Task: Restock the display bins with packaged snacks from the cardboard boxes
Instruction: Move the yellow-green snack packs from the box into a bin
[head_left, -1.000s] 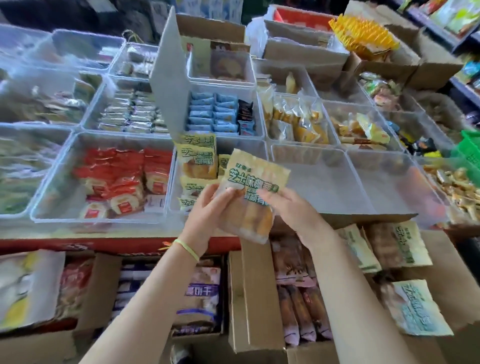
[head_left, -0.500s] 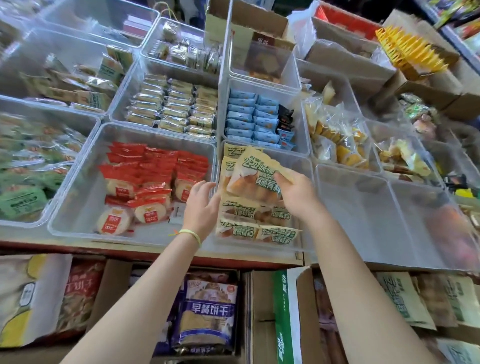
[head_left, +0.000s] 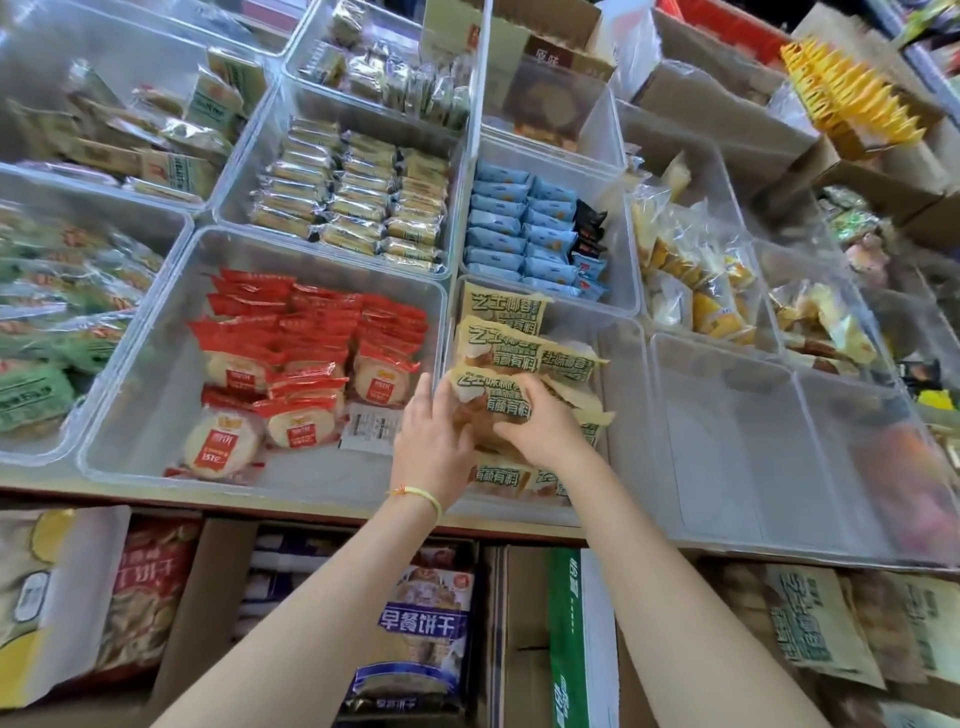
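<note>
Inside clear plastic bin (head_left: 623, 364), hands (head_left: 483, 441) gripping crinkly yellow packet (head_left: 488, 395)

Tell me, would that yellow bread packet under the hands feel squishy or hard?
Probably squishy: the yellow bread packet looks puffy, with soft bread showing through it. Likely light, since both hands handle it easily. The shiny wrapper may be a bit slippery and crinkly.

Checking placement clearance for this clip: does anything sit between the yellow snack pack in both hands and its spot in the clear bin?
Nothing visible blocks it. The left hand and right hand hold the yellow snack pack already inside the clear bin, directly on top of the matching packs stacked there. The bin's right part looks unfilled.
</note>
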